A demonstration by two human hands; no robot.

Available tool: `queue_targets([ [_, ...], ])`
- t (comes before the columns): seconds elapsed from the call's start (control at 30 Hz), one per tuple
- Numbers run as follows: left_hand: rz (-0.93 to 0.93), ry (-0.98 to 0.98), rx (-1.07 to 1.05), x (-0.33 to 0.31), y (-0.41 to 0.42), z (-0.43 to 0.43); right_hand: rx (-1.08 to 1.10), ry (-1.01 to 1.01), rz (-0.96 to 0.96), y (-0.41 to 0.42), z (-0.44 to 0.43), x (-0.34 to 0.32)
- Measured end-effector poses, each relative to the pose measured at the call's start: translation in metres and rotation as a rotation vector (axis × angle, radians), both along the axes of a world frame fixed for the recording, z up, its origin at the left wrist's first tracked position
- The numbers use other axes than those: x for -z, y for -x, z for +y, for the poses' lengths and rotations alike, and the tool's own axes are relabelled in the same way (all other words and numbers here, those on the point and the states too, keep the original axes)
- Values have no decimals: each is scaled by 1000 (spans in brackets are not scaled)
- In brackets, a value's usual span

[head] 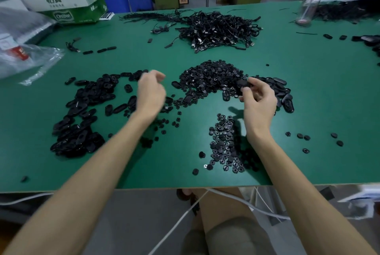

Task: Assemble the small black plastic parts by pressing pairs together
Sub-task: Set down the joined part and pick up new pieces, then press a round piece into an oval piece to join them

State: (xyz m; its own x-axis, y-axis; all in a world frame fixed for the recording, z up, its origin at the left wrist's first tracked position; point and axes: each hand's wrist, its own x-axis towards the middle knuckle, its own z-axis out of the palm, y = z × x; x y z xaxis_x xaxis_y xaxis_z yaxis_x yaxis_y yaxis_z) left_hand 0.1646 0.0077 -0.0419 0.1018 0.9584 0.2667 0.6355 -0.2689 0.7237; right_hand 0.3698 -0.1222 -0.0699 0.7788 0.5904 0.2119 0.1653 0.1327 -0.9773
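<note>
On the table (185, 174), oval parts (82, 114) lie left, a heap of round parts (209, 77) centre, a smaller scatter (224, 143) near right. Behind lies a cable pile (218, 30), with a carton (70, 7) far left and a bottle (310, 1) far right.

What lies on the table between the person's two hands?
Head view: the near edge of the central heap of small black parts lies between the left hand and the right hand, which pinches a black part.
</note>
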Motion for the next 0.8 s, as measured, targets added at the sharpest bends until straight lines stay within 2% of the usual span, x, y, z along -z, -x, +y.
queue_targets([
  [0.07,229,7,-114,-3,23,31,10,8,51,0,0,-1],
  [0.2,574,89,-135,-5,56,53,-86,14,78,4,-2,-3],
  [0.33,690,3,-95,2,63,58,-104,69,-29,6,-1,-3],
  [0.47,778,-100,-45,1,64,47,-141,195,-330,8,-2,0],
  [0.63,482,-203,11,-1,51,30,-322,526,-641,12,2,5],
  [0.8,-64,-58,258,-9,-1,-23,-347,505,-681,12,5,8],
])
